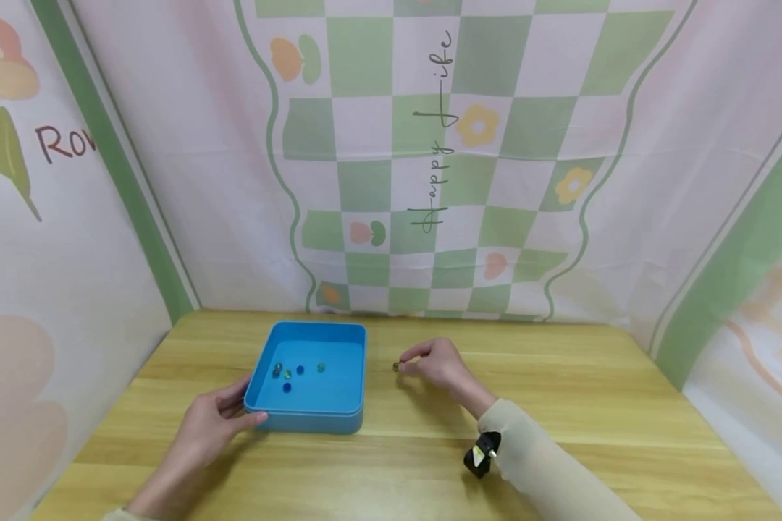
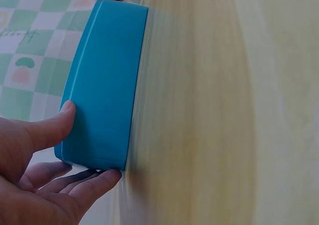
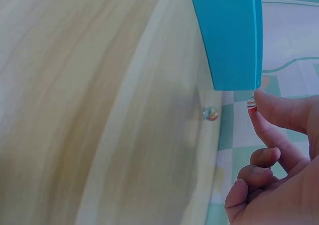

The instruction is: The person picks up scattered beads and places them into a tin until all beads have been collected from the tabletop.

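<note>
A square blue box (image 1: 317, 422) without a lid stands on the table, with several small glass marbles (image 1: 287, 388) on its floor. At its near left corner, my left hand (image 1: 203, 428) holds it, thumb on the front wall and fingers along the left side. Thumb and index finger of my right hand (image 1: 439, 362) pinch a marble (image 3: 251, 104) with red and white streaks, just right of the box. The other right fingers are curled in. Another clear marble (image 3: 211, 113) with orange and blue colours rests on the table beside the pinched one.
The wooden table (image 1: 528, 383) runs back to a hanging cloth (image 1: 423, 181) with green checks and lettering. More printed cloth (image 1: 91, 239) closes off the left side and the right side. A small black device (image 1: 481, 454) is strapped at the right wrist.
</note>
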Action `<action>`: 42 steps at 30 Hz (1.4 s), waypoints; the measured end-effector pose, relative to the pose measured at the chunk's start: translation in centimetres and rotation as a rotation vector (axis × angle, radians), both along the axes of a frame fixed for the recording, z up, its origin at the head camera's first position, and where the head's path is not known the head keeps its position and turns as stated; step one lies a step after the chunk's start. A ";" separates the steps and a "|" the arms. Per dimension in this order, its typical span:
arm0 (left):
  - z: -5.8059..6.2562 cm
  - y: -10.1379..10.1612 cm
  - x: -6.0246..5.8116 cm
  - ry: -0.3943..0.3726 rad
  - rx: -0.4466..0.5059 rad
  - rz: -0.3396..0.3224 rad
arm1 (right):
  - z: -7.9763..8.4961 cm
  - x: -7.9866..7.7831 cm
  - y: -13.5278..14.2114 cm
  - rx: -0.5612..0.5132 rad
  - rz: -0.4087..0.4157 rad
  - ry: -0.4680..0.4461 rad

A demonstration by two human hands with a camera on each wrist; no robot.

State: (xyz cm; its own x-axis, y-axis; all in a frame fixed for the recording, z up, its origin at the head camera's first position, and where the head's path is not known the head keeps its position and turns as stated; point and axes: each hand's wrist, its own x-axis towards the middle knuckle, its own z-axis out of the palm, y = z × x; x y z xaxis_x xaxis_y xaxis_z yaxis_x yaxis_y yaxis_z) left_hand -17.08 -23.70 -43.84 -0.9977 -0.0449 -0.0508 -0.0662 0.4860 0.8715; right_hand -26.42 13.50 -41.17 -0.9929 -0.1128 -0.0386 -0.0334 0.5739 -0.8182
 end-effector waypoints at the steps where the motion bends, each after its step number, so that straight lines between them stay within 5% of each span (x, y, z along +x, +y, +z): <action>1: -0.1 0.0 0.0 0.001 -0.001 0.000 | 0.1 0.0 -0.1 0.003 0.003 0.004; 42: -0.1 0.0 -0.1 0.006 -0.005 0.007 | 3.2 -0.5 -6.3 -0.068 0.095 0.024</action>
State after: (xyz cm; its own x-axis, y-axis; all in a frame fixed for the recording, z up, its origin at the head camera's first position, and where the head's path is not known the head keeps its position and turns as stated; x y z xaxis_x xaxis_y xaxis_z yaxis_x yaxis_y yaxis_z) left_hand -17.14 -23.67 -43.94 -0.9977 -0.0522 -0.0443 -0.0642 0.4896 0.8696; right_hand -26.90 7.21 -37.94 -0.9782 -0.2076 -0.0037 -0.1051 0.5104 -0.8535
